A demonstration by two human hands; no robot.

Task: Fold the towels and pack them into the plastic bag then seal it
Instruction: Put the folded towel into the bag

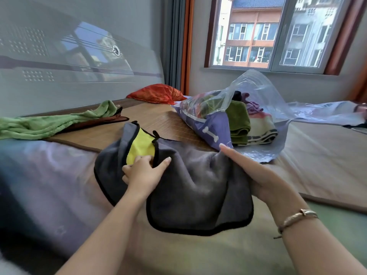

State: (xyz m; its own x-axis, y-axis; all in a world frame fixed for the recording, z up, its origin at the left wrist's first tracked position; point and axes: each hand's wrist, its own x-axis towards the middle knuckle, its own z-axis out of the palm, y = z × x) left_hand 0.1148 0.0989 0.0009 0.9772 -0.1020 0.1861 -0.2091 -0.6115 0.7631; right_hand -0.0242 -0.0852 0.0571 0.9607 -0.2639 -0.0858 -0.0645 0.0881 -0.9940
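My left hand pinches the grey towel at its yellow lining, fingers curled. My right hand holds the towel's right edge, fingers tucked under. It lies rumpled on the bed, near the open plastic bag with folded towels inside.

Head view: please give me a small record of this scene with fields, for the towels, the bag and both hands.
towel in hand: grey towel with black edging and a yellow side, half folded on the bed
left hand: grips the towel near the yellow part
right hand: holds the towel's right edge, fingers straight
plastic bag: open, lying on the bed behind the towel
in the bag: folded dark green towel and other folded cloths
not yet packed: light green towel spread out at left
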